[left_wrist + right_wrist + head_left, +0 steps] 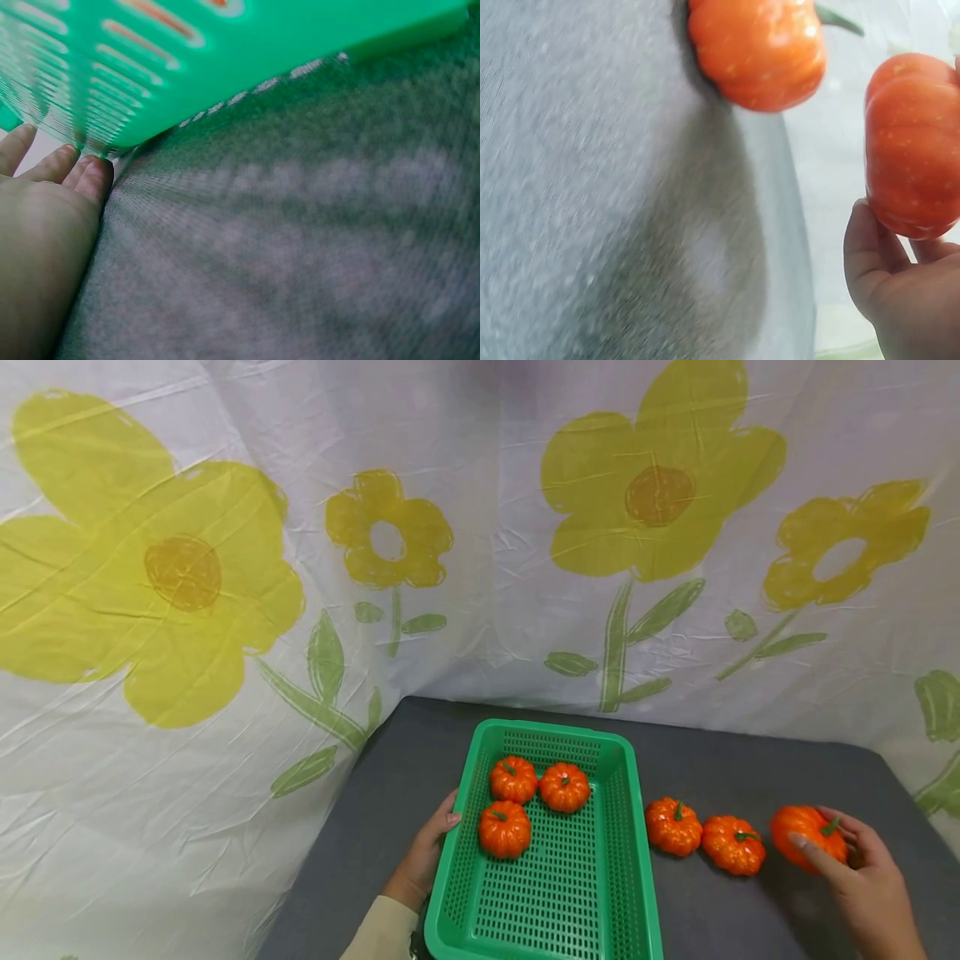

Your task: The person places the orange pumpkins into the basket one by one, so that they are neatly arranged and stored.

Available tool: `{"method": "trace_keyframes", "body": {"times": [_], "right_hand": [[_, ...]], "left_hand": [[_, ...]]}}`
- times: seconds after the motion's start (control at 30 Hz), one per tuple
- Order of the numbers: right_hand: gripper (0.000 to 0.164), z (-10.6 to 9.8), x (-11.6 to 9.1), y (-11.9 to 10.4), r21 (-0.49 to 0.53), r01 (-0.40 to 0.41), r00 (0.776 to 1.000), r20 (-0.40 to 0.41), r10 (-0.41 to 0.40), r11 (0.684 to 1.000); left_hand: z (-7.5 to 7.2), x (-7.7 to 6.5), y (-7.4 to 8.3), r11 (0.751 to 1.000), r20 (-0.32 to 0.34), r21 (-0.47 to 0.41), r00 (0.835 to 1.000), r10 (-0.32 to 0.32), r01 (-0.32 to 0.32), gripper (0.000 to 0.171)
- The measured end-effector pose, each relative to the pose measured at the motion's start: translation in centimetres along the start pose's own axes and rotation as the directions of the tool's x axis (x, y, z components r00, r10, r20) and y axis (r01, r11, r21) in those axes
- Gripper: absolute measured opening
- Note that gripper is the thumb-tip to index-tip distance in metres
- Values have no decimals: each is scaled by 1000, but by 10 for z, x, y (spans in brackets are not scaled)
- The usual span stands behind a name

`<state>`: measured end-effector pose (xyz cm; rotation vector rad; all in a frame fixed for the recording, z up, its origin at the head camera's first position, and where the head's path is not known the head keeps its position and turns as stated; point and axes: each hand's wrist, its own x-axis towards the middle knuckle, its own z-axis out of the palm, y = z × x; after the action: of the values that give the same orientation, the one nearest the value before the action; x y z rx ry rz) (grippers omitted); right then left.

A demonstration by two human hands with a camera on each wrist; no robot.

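While the right hand (873, 881) grips one pumpkin (797, 837) between thumb and fingers in the head view, the left hand (424, 856) is at the left side of the green basket (555, 727) on the gray table (367, 843). The gripped pumpkin is well to the right of the basket, its green stem turned toward the hand. The basket's long axis runs away from the person, so its right long wall faces that pumpkin, and two loose pumpkins (673, 828) sit in a row between them, the inner one just beside the wall. Three pumpkins (505, 831) are grouped toward the far left of the basket; its near right part has bare floor. Across that gap the right hand is clearly nearer the loose pair. From the left wrist, fingertips meet the slotted wall; whether they curl round any edge I cannot tell. From the right wrist, fingers hold the pumpkin, which looks lifted off the table, apart from another pumpkin resting nearby.
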<state>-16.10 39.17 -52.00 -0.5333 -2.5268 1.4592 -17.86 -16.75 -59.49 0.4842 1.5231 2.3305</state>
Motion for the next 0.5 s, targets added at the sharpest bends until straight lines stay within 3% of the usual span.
{"method": "trace_keyframes", "body": {"times": [0.23, 0.4, 0.5], "right_hand": [[55, 5, -4, -12, 69, 72, 997, -20, -71, 995], [52, 9, -8, -14, 79, 160, 987, -21, -159, 984], [49, 9, -10, -15, 160, 202, 978, 13, -207, 966]], "left_hand": [[0, 1, 1, 1000, 21, 3, 999, 25, -25, 71], [1, 1, 0, 1000, 2, 7, 1000, 12, -12, 72], [0, 0, -1, 1000, -4, 10, 1000, 5, -5, 72]]}}
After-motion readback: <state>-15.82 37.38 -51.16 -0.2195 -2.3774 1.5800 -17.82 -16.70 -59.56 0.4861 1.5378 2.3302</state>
